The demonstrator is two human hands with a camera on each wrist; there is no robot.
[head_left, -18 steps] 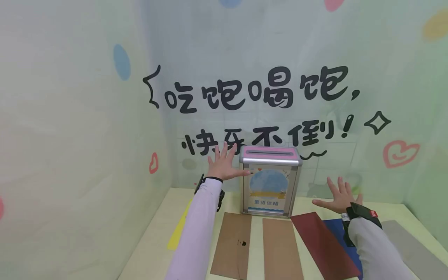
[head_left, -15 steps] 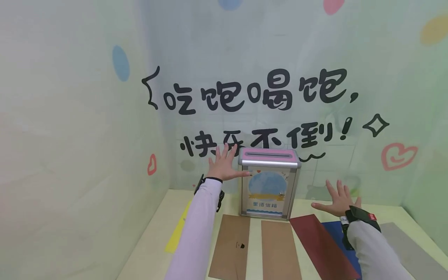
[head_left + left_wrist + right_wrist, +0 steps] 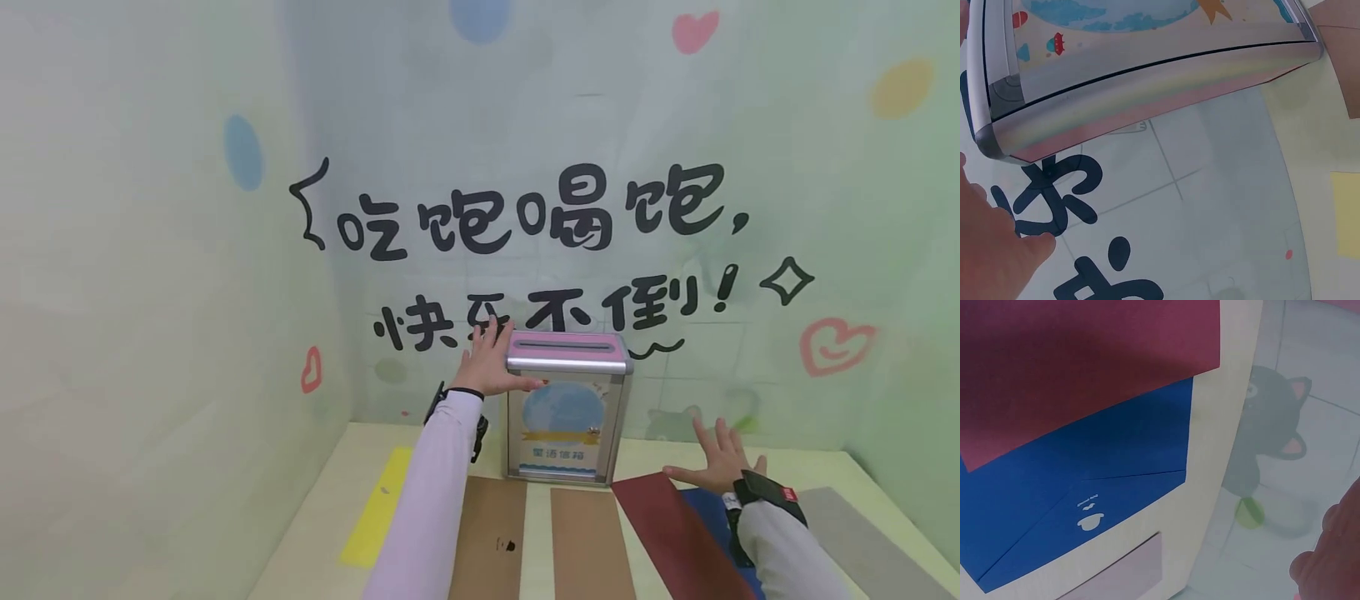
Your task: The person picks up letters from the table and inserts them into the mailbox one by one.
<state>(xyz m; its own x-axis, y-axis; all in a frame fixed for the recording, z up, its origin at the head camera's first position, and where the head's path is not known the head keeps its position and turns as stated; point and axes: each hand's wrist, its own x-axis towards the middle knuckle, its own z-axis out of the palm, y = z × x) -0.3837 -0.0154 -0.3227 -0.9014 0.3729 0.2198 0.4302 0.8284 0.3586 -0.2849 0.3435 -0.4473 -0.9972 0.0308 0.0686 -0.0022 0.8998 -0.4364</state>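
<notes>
A silver-framed letter box [image 3: 564, 408] with a pink slotted top stands upright against the back wall. My left hand [image 3: 489, 367], fingers spread, is at its upper left corner; the thumb overlaps the front of the box in the head view, and I cannot tell whether it touches. In the left wrist view part of this left hand [image 3: 997, 244] shows apart from the box's top edge [image 3: 1147, 94]. My right hand [image 3: 716, 462], fingers spread and holding nothing, hovers over the back ends of a dark red envelope [image 3: 686, 533] and a blue envelope [image 3: 1129, 444].
Two brown envelopes [image 3: 592, 542] lie before the box. A yellow envelope [image 3: 378, 508] lies at the left, partly hidden by my left sleeve, and a grey one [image 3: 870, 542] at the right. Printed walls [image 3: 150, 333] enclose the table on the left, back and right.
My left hand has shifted right relative to the box and now overlaps its upper left corner. The right hand is slightly lower in view. The head view has tilted up a little.
</notes>
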